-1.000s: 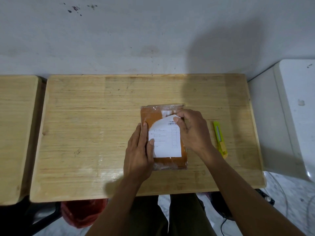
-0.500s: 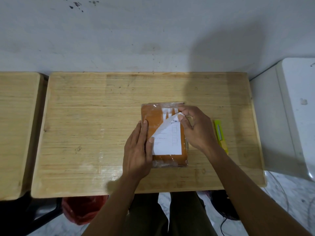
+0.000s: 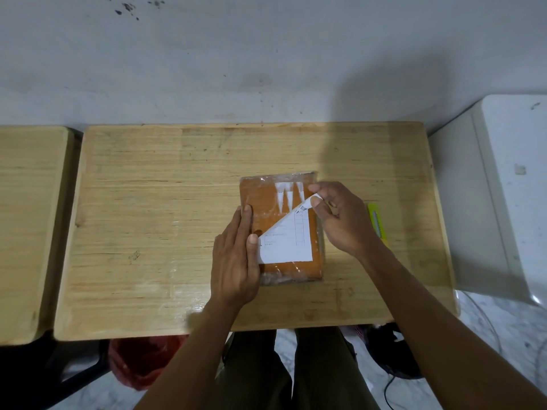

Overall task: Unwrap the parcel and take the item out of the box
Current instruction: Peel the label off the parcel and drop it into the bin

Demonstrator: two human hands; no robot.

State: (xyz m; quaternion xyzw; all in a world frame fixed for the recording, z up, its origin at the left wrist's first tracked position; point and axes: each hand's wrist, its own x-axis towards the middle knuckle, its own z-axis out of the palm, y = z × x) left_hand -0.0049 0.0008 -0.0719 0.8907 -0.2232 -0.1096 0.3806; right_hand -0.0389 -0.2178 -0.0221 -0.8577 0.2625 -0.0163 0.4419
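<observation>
Head view, only camera I've got. Parcel (image 3: 281, 229) lies flat on the wooden desk (image 3: 148, 217), right of centre, nearer the near edge than the wall: an orange box under clear plastic wrap, with a white shipping label (image 3: 287, 241) on its top face.

My right hand (image 3: 340, 220) pinches the label's far-right corner between thumb and forefinger, other fingers curled. That corner is lifted and folded toward the near left, so a diagonal peel line runs across the label. White torn strips (image 3: 288, 195) sit on the wrap at the far end, my guess is adhesive residue from where the label was stuck.

My left hand (image 3: 236, 261) lies flat with fingers straight along the parcel's left edge, thumb tip touching the label's left margin. Reads as an anchor: it pins the parcel so the peel pull doesn't drag it across the desk.

Yellow utility knife (image 3: 377, 223) lies on the desk just right of the parcel, partly hidden behind my right hand. Untouched, placed within right-hand reach, presumably for slitting the wrap.

Judgement: early stage. Wrap looks intact, box unopened, item not visible.

Second wooden desk (image 3: 26, 226) at left, white cabinet (image 3: 503, 187) at right, red plastic bag (image 3: 142, 362) on the floor under the desk.
</observation>
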